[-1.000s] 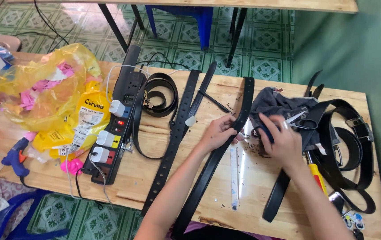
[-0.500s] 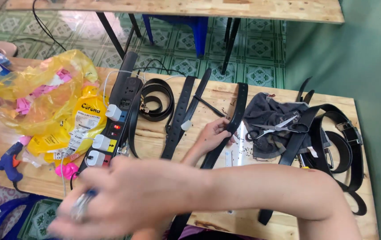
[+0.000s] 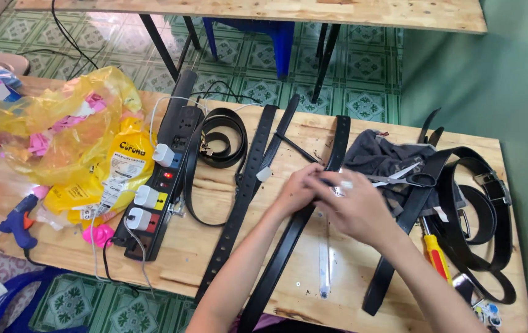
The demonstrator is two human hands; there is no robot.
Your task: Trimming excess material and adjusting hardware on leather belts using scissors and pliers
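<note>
The black belt (image 3: 288, 240) lies flat on the tabletop (image 3: 227, 246), long axis running from the near edge up and slightly right toward the far edge — its far end at roughly mid-table. Both hands meet over its upper half: the left hand (image 3: 296, 190) pinches the strap, and the right hand (image 3: 355, 206) is closed over it from the right. A 2nd black belt (image 3: 242, 203) lies parallel just to the left. Bare wood between them and beside the power strip (image 3: 162, 179) leaves room — scissors (image 3: 399, 177) rest right.
</note>
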